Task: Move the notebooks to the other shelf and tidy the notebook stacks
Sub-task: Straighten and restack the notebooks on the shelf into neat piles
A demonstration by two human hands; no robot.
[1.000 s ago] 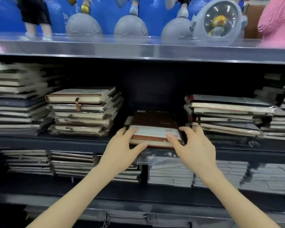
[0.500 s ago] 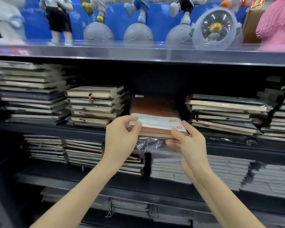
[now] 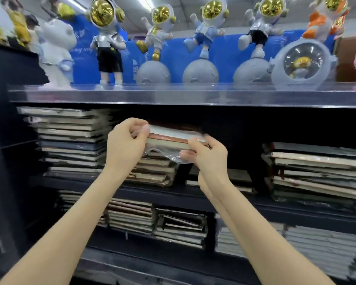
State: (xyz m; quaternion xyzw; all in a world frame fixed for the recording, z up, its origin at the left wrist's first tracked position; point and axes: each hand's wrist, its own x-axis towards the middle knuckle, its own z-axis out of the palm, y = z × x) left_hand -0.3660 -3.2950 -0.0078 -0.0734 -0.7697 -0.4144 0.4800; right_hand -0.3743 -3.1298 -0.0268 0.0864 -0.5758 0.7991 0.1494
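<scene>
While the left grip (image 3: 127, 145) and right grip (image 3: 209, 156) pinch opposite ends of the wrapped notebook (image 3: 171, 136), it should go down level, edges squared to the stack (image 3: 152, 172) beneath.

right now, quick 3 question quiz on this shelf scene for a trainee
1. True or false: the left hand and the right hand both grip the brown notebook.
2. What hangs loose under it? A string; B clear plastic wrap; C towel.
3. Fill in: the astronaut figures on the top shelf have ___ visors.
Key: 1 true; 2 B; 3 gold.
</scene>
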